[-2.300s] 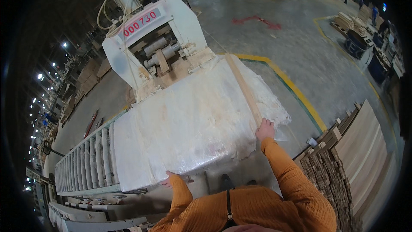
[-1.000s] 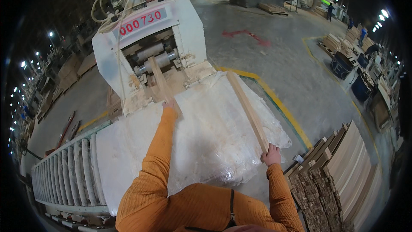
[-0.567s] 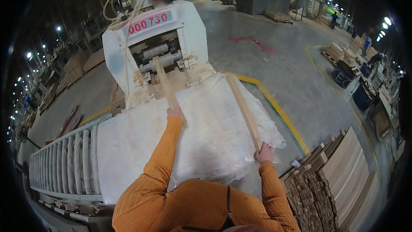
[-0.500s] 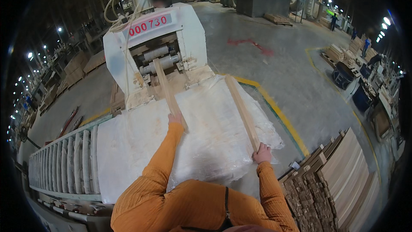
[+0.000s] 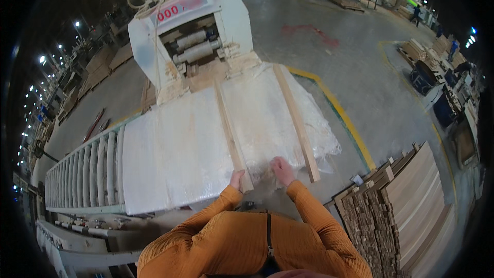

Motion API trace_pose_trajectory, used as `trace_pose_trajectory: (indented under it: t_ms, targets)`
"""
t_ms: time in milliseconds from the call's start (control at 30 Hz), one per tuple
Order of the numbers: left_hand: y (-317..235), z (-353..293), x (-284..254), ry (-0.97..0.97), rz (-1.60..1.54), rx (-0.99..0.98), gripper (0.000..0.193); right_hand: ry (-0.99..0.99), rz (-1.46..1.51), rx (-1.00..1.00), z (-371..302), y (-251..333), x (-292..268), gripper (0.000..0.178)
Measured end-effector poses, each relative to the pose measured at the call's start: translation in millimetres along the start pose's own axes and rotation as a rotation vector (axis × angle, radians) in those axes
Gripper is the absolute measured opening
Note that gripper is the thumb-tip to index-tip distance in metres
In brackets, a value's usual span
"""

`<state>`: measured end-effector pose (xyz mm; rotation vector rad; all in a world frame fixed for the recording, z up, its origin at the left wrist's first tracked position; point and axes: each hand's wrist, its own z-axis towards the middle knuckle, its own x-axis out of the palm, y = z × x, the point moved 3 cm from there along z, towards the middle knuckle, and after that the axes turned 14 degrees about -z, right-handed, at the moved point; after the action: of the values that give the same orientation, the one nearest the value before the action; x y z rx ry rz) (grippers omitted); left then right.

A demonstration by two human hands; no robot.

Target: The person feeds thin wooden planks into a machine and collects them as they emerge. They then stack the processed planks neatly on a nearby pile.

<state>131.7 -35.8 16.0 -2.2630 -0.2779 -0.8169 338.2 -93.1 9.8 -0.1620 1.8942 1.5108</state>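
My left hand (image 5: 237,180) is closed on the near end of a long wooden strip (image 5: 229,131). This strip lies on the plastic-wrapped table top (image 5: 180,154), pointing at the white machine (image 5: 235,20). Between that strip and a second wooden strip (image 5: 296,121) on the right, my right hand (image 5: 283,171) hovers at the table's near edge. Its fingers are loosely bent, with nothing seen in them. The second strip lies untouched, its near end jutting past the table edge. Inside the machine's opening, the metal rollers (image 5: 198,51) show no wood between them.
A roller conveyor (image 5: 85,170) joins the table on the left. To the lower right stands a stack of wooden strips and boards (image 5: 381,211). A yellow floor line (image 5: 342,116) runs beside the table. People (image 5: 453,50) are far off at the right.
The left strip has come out of the machine opening toward me, with my left hand at its near end. My right hand has let go of the right strip and moved left.
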Motion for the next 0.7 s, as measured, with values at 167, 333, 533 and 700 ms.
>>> trace_pose_trajectory:
  t_ms: [167, 333, 533, 700]
  targets:
    - [65, -34, -7, -0.031, -0.175, -0.122, 0.042, 0.76, 0.784, 0.451, -61, 17, 70, 0.049]
    - [89, -40, -8, -0.015, -0.075, -0.042, 0.046, 0.759, 0.55, 0.526, -88, 8, 53, 0.049]
    - [107, -30, 16, 0.06, -0.14, -0.11, 0.063, 0.607, 0.718, 0.514, -80, -4, 4, 0.044]
    - [110, -31, 35, 0.142, -0.395, -0.234, 0.054, 0.425, 0.406, 0.376, -74, -18, -21, 0.036]
